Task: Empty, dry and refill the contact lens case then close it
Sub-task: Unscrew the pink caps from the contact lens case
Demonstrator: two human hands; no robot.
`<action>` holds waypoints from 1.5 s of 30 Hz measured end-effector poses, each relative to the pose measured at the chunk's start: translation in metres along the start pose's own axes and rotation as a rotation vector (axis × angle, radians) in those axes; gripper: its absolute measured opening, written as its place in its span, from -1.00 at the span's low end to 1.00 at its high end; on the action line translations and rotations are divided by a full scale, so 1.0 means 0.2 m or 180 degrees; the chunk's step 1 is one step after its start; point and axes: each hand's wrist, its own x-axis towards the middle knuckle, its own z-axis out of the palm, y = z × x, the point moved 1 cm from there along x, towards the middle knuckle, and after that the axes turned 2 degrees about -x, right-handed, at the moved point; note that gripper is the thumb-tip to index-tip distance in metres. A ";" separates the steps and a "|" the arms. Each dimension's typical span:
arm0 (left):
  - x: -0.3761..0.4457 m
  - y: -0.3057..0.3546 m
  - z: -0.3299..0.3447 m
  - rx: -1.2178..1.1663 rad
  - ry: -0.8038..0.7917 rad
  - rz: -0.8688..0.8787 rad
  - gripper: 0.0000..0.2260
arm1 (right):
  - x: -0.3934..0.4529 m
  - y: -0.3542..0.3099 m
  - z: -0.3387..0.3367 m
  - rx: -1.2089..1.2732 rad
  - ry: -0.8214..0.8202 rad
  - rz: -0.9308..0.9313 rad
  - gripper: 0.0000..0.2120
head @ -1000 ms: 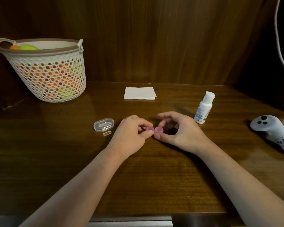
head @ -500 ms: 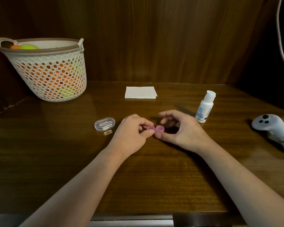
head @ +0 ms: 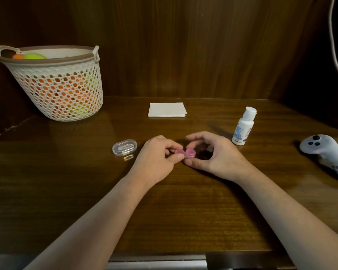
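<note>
You are holding the pink contact lens case (head: 185,153) low over the wooden table (head: 164,211), near its middle, between both hands. Your left hand (head: 156,158) is pinching the left well with thumb and curled fingers; your right hand (head: 215,154) is cupping the right side, its thumb lying under the right cap and its fingers arched above it — whether they are touching the cap is hard to tell. Both caps are looking seated, so this reads as the very start: opening the case before emptying it. Next you are probably needing to steady the body with the left hand while the right twists its cap off. The folded tissue (head: 167,109) is waiting further back for drying, and the solution bottle (head: 243,126) is standing just beside your right hand — mind it as you turn
</note>
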 end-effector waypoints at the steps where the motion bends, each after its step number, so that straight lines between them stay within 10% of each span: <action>1: 0.00 0.00 0.00 0.0017 0.0001 0.0003 -0.77 | 0.00 0.00 0.00 -0.0013 0.0011 -0.0006 -0.41; 45: 0.01 -0.01 0.00 -0.0103 -0.0031 -0.0042 -0.80 | 0.04 0.08 -0.01 -0.0205 0.0699 0.0233 -0.82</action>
